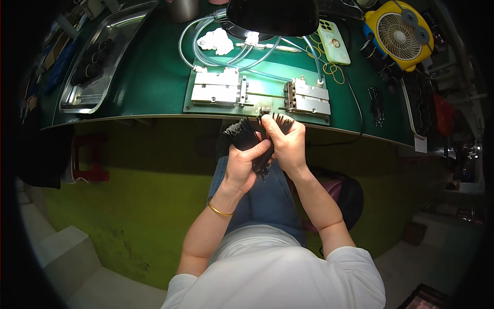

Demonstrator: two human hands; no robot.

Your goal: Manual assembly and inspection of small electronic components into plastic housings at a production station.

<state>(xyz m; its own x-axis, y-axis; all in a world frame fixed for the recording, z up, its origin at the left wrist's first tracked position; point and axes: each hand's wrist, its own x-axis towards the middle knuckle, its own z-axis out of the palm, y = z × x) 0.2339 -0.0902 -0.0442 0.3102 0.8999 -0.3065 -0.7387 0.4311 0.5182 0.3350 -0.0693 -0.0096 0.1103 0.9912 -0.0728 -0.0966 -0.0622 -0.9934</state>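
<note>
The left hand (242, 165) is closed around a bundle of thin black strips (244, 135); the right hand (288, 144) pinches some at the top. Loose strips could slip to the green floor (144, 206).

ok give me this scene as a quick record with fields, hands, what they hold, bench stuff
left hand: closed on a bundle of thin black strands
right hand: pinching the same bundle near the bench edge
bench: green top, metal fixture with two blocks, clear tubes
left side: steel tray holding dark parts
right side: yellow fan, green phone
overhead: black lamp
wrist: gold bangle on left
</note>
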